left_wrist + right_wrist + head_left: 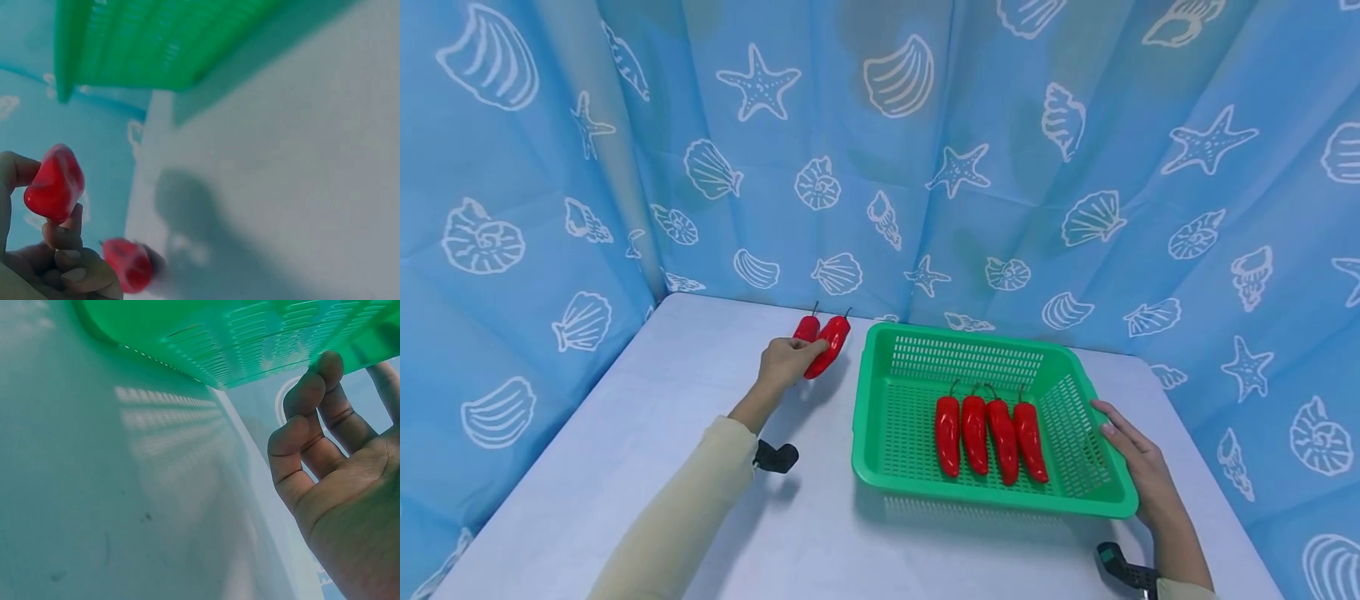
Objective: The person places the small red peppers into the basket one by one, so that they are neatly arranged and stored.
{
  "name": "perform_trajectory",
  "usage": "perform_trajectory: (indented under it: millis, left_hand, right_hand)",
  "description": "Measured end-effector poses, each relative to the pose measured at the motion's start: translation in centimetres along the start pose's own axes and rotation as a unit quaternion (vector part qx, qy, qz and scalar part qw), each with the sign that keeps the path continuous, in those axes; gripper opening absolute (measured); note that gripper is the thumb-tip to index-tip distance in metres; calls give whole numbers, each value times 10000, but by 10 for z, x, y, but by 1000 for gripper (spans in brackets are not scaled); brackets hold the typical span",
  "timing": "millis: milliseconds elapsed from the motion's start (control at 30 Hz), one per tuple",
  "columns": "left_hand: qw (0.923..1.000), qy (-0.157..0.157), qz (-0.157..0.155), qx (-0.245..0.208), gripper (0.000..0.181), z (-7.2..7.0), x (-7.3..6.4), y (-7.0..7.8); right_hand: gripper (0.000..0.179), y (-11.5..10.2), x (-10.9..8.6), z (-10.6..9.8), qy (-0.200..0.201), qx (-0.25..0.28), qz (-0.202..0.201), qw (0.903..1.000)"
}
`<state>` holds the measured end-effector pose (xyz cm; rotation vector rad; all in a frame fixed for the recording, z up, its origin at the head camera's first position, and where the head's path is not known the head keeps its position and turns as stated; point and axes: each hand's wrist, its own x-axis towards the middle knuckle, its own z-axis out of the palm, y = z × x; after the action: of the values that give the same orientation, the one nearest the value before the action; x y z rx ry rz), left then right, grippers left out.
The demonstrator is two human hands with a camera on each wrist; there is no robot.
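My left hand (787, 362) pinches a glossy red chili pepper (832, 343) with a thin dark stem, left of the basket. In the left wrist view this pepper (57, 184) hangs between thumb and fingers, above the table. A second red chili pepper (807, 326) lies just behind it, partly hidden by the hand. My right hand (1146, 471) grips the right rim of a green plastic basket (992, 497), thumb over the edge and fingers bent against the outer wall. Inside the basket several red chili peppers (975, 433) lie side by side, stems toward the back.
A white-covered table (805, 533) carries everything. Blue curtains (865, 167) printed with white shells and starfish stand around its back and sides. Black wrist cameras (777, 457) sit on both wrists.
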<state>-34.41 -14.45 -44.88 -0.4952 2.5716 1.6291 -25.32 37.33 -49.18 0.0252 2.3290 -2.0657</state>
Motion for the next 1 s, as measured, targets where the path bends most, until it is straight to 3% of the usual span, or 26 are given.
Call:
perform_trajectory:
  millis: [200, 367, 800, 1000]
  left_hand:
    - [9991, -149, 212, -349, 58, 2, -17, 14]
    - [9979, -214, 430, -425, 55, 6, -32, 22]
    - [9947, -436, 925, -138, 50, 12, -61, 36]
    - [9868, -740, 1370, 435, 38, 17, -72, 47]
  right_hand:
    - [52, -1, 0, 2, 83, -56, 143, 9998]
    - [51, 0, 0, 1, 43, -31, 19, 10000]
    - [50, -1, 1, 2, -40, 130, 33, 9999]
    - [49, -2, 2, 1, 37, 82, 67, 9999]
